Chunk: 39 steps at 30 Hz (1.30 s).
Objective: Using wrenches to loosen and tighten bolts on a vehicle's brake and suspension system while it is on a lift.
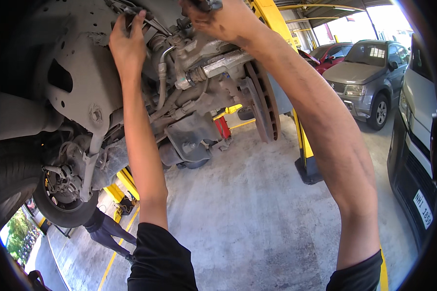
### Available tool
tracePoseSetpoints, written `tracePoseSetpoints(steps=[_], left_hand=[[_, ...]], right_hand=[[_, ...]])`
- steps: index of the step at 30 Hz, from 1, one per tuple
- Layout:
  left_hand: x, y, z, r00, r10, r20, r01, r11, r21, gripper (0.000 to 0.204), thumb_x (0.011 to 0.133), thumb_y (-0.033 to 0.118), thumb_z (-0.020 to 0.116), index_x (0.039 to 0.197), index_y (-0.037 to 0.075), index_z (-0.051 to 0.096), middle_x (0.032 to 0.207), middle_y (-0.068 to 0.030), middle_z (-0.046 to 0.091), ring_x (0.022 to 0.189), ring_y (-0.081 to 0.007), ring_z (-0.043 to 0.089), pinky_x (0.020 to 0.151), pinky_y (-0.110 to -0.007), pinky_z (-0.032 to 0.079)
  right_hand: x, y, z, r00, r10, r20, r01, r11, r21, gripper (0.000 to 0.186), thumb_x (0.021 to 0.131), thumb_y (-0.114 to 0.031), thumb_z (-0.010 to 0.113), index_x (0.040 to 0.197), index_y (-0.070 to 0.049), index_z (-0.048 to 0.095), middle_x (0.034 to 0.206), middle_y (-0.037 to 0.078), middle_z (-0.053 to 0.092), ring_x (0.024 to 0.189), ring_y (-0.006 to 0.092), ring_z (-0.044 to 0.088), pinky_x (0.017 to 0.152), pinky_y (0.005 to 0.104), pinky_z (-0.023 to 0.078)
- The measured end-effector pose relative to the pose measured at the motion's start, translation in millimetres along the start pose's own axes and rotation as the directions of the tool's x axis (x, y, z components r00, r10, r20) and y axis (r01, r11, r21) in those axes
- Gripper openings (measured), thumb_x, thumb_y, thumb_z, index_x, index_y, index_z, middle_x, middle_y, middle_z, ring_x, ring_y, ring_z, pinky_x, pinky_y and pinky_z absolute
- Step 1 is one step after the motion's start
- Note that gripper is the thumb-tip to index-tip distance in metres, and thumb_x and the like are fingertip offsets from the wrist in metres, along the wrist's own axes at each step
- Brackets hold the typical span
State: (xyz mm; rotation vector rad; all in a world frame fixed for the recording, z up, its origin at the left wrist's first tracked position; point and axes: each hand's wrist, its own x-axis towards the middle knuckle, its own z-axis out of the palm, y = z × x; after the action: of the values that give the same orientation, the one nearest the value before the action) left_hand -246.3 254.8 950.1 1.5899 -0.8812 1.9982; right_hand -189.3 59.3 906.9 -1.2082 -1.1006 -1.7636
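Note:
Both my arms reach up into the underside of a raised vehicle. My left hand is at the upper left, beside the grey metal frame. Its fingers curl among thin metal parts; what they hold is unclear. Further right, my right hand, smudged with dark grime, closes around a dark piece cut off by the top edge. Below the hands run a hose and a silvery rod with a ribbed boot. A rusty brake disc hangs beside my right forearm.
Yellow lift posts stand right and at the lower left. A wheel hangs at the left, with a person's legs behind it. A silver SUV, a red car and a white vehicle stand at the right.

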Motion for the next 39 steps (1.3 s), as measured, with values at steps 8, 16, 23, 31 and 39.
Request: tracePoseSetpoints(steps=[8, 16, 23, 31, 39], left_hand=[[81, -71, 55, 0.955, -0.269, 0.123, 0.295, 0.905, -0.305, 0.025, 0.102, 0.029, 0.058, 0.106, 0.007, 0.068, 0.078, -0.0033, 0.064, 0.067, -0.0166, 0.061, 0.069, -0.028, 0.052], [103, -105, 107, 0.748, -0.527, 0.403, 0.660, 0.526, -0.537, 0.019, 0.100, 0.027, 0.061, 0.088, 0.012, 0.065, 0.069, -0.0013, 0.058, 0.059, -0.0170, 0.054, 0.051, -0.033, 0.044], [123, -74, 108, 0.961, -0.251, 0.113, 0.256, 0.966, -0.032, 0.026, 0.099, 0.035, 0.061, 0.090, 0.012, 0.067, 0.065, -0.0013, 0.058, 0.054, -0.0153, 0.054, 0.051, -0.030, 0.040], [150, -107, 105, 0.919, -0.360, 0.160, 0.383, 0.912, -0.147, 0.027, 0.099, 0.035, 0.060, 0.089, 0.011, 0.067, 0.066, -0.0014, 0.058, 0.056, -0.0150, 0.054, 0.052, -0.030, 0.040], [148, -123, 113, 0.871, -0.436, 0.227, 0.484, 0.840, -0.243, 0.028, 0.100, 0.035, 0.059, 0.089, 0.011, 0.067, 0.067, -0.0015, 0.058, 0.057, -0.0147, 0.053, 0.053, -0.030, 0.040]], right_hand=[[5, -5, -10, 0.991, 0.030, 0.129, -0.040, 0.996, 0.078, 0.042, 0.084, -0.018, 0.068, 0.120, 0.001, 0.059, 0.101, 0.033, 0.060, 0.097, 0.0505, 0.058, 0.086, 0.0513, 0.049], [-5, 4, -5, 0.998, 0.051, 0.041, -0.051, 0.999, -0.013, 0.045, 0.084, -0.021, 0.070, 0.122, 0.001, 0.058, 0.105, 0.036, 0.057, 0.098, 0.0523, 0.058, 0.089, 0.0520, 0.050], [4, -12, -9, 0.994, -0.008, 0.110, 0.000, 0.997, 0.072, 0.034, 0.081, -0.019, 0.071, 0.102, 0.007, 0.064, 0.089, 0.035, 0.063, 0.089, 0.0508, 0.063, 0.080, 0.0514, 0.054], [3, -11, -11, 0.997, 0.036, 0.075, -0.040, 0.998, 0.049, 0.041, 0.081, -0.021, 0.073, 0.112, 0.003, 0.061, 0.099, 0.035, 0.060, 0.093, 0.0512, 0.060, 0.083, 0.0524, 0.051], [-4, -2, -4, 0.995, -0.092, -0.042, 0.093, 0.995, 0.029, 0.038, 0.083, -0.019, 0.070, 0.114, 0.001, 0.061, 0.100, 0.034, 0.060, 0.094, 0.0513, 0.059, 0.084, 0.0535, 0.050]])
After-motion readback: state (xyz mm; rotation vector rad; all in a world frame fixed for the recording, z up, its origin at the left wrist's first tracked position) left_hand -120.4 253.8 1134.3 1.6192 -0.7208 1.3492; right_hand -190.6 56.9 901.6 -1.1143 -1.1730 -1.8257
